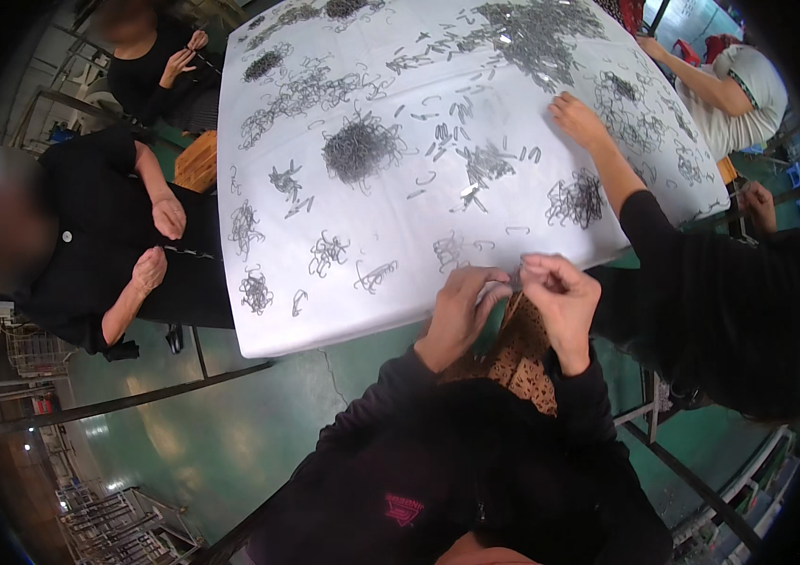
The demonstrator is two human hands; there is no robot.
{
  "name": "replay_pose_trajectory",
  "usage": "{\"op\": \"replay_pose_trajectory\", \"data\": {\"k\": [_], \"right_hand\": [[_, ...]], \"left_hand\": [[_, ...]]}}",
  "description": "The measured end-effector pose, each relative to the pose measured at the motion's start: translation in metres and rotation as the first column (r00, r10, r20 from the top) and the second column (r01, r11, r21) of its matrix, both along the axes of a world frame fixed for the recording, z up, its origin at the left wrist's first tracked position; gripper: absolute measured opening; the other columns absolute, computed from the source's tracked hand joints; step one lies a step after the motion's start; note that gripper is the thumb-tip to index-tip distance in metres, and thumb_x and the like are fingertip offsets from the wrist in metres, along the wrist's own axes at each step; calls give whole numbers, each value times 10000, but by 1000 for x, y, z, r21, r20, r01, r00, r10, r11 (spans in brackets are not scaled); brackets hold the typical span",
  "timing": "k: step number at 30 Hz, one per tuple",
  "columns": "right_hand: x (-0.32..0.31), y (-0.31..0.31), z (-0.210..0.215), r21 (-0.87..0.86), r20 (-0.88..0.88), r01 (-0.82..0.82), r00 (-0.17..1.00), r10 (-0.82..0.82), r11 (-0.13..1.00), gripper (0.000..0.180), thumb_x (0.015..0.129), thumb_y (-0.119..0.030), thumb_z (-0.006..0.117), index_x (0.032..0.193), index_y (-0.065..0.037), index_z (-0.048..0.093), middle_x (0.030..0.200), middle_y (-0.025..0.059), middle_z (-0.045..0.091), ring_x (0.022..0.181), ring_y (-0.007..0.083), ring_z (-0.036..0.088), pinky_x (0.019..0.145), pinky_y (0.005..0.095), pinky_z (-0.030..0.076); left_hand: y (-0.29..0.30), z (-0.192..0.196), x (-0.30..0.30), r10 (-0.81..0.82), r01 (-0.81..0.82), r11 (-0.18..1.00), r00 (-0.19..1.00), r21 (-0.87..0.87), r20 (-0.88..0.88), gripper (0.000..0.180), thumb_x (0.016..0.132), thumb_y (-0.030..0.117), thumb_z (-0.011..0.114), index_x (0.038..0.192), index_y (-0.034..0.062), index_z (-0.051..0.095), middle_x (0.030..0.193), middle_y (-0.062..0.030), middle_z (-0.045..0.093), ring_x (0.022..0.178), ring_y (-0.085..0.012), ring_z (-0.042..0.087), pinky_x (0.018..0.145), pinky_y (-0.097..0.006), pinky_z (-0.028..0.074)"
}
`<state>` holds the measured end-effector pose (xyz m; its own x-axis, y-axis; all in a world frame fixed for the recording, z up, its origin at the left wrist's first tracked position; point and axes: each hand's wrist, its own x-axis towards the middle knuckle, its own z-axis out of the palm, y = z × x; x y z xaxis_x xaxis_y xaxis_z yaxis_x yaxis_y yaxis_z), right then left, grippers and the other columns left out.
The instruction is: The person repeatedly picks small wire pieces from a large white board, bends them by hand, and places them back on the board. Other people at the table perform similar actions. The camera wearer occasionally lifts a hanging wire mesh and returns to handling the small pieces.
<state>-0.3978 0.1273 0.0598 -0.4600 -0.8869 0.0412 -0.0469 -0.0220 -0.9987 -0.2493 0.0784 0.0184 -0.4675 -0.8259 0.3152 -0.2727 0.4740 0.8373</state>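
Here we are at the near edge of the white table [343, 306], and our left hand [461, 306] is first in line: thumb and fingers drawn together, right by that edge. Beside it, our right hand [565, 306] is curled, thumb against forefinger, its tips close to the left's. Is either one pinching a piece? We cannot tell; that spot is small and blurred. Close fingertip work looks like the step in hand, and we judge the next move calls for steady tips and a light, matched pinch. Our nearest loose pieces, the curved wire hooks [450, 248], lie on the table just beyond our hands.

Now across the table, left to right: a small wire heap [256, 292] by the near left corner, a dense dark heap [357, 151] left of the middle, a broad spread of short metal pieces [532, 42] at the far side, and a tangled pile [577, 200] towards the right edge, a co-worker's hand [579, 122] just beyond it.

And the room: left of the table sits a co-worker in black [80, 235], a thin strand [191, 251] by their hands; green floor [221, 428] shows below the near edge; blue stools [798, 176] stand off to the table's right.
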Motion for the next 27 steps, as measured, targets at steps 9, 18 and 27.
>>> {"op": "replay_pose_trajectory", "data": {"k": [9, 18, 27], "right_hand": [[-2, 14, 7, -27, 15, 45, 999, -44, 999, 217, 753, 129, 661, 941, 32, 708, 782, -4, 626, 693, 27, 555, 608, 165, 426], [-8, 27, 9, -2, 29, 43, 999, -43, 999, 193, 784, 86, 667, 964, 28, 708, 799, -21, 635, 704, 14, 545, 636, 161, 423], [0, 28, -3, -61, 104, 95, 991, -88, 994, 204, 801, 77, 650, 991, 25, 706, 822, -15, 643, 728, 28, 577, 662, 168, 455]], "left_hand": [[-177, -58, 24, 326, -163, 890, 880, -426, 346, 121, 815, 145, 668, 859, 37, 699, 828, -123, 647, 836, -310, 583, 736, -424, 462], [-126, -10, -5, 84, -81, 996, 991, -35, 104, 101, 888, 101, 624, 913, 7, 652, 780, -102, 673, 655, -194, 614, 665, -279, 483], [-3, 44, -20, -167, 320, 859, 913, 399, -372, 105, 935, 83, 588, 1012, 13, 606, 1062, -29, 578, 959, -96, 551, 844, -262, 460]]}}
